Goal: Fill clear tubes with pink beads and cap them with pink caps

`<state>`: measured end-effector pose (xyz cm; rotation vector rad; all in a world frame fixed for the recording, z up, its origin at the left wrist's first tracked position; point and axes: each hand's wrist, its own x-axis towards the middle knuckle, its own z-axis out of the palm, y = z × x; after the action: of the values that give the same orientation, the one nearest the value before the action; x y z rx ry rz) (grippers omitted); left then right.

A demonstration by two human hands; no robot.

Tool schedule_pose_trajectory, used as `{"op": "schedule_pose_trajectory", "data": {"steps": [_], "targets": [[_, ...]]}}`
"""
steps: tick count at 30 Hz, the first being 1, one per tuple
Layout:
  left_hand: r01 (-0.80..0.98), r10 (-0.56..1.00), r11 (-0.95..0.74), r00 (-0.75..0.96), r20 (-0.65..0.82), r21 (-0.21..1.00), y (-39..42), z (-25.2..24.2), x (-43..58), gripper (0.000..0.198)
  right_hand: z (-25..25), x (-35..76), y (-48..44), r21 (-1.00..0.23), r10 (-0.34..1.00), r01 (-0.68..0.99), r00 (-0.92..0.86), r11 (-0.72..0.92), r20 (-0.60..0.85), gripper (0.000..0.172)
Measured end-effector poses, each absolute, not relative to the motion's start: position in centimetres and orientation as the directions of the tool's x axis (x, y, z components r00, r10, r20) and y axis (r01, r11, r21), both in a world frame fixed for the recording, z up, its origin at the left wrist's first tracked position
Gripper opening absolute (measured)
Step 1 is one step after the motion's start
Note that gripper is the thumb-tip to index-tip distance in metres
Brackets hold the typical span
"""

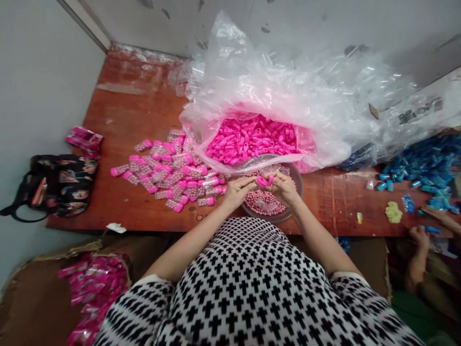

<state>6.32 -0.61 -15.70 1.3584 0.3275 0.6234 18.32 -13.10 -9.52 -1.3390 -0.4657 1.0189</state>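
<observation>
Both hands meet above a grey bowl (299,185) of small pink beads (261,202). My left hand (238,193) has its fingers closed in a pinch at the left end of a bright pink plastic cap (262,181). On the other side, my right hand (284,188) grips pink plastic too, close against the same cap; whether this is one piece or two I cannot make out. A few clear little bottles (267,205) lie among the beads. Left of the bowl spreads a pile of bead-filled bottles with pink caps (173,168).
Behind the bowl, an opened plastic bag (252,91) holds many loose pink caps (248,139). Blue caps (425,163) and another person's hands (419,235) are at the right. A black patterned bag (74,185) sits left; a carton (32,298) with pink packets stands below.
</observation>
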Motion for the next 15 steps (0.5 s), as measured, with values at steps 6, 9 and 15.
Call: {"op": "schedule_pose_trajectory", "data": {"steps": [6, 9, 15], "targets": [[-0.286, 0.569, -0.171, 0.753, 0.331, 0.943, -1.1, -15.4, 5.7, 0.022, -8.9, 16.9, -12.1, -0.787, 0.823, -0.563, 0.302, -0.255, -0.482, 0.025], [-0.290, 0.578, -0.211, 0.733, 0.358, 0.933, -1.4, -15.4, 5.4, 0.021, -10.2, 15.6, -11.4, -0.757, 0.795, -0.633, 0.373, -0.159, -0.479, 0.017], [-0.280, 0.574, -0.204, 0.742, 0.347, 0.938, -0.7, -15.4, 4.9, 0.020, -12.3, 13.0, -9.7, -0.624, 0.791, -0.781, 0.389, 0.012, -0.472, 0.013]]}}
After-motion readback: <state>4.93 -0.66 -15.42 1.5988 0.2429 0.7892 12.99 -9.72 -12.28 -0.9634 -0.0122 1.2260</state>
